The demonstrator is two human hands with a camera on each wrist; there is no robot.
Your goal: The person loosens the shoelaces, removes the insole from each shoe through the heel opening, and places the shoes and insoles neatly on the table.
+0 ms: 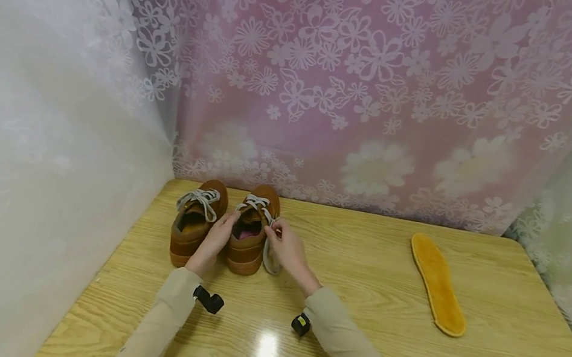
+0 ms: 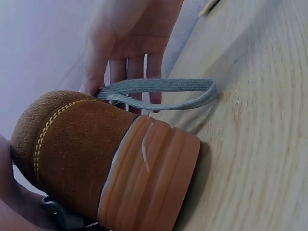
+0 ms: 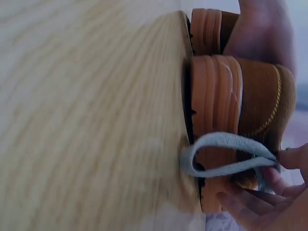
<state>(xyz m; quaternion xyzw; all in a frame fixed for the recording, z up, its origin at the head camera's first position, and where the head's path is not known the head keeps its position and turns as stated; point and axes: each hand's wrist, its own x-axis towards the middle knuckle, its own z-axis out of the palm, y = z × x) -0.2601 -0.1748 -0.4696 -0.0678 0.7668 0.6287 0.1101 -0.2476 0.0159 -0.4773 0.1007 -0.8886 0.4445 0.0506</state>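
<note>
Two brown suede shoes with pale grey laces stand side by side at the back left of the table, toes pointing away. My left hand [image 1: 215,240] lies between them and grips the side of the right shoe [image 1: 244,255] near its opening; its fingertips are partly hidden. On that shoe's other side, my right hand [image 1: 288,249] pinches a shoelace [image 3: 226,140] between thumb and fingertips. The lace hangs as a long loop down past the sole to the table. A pink lining shows inside this shoe. Beside it, the left shoe [image 1: 185,247] has a yellow inside.
A yellow fuzzy insole [image 1: 438,285] lies apart on the right part of the wooden table [image 1: 362,262]. A pink flowered curtain [image 1: 332,87] hangs right behind the shoes. Pale sheeting [image 1: 50,139] borders the left side.
</note>
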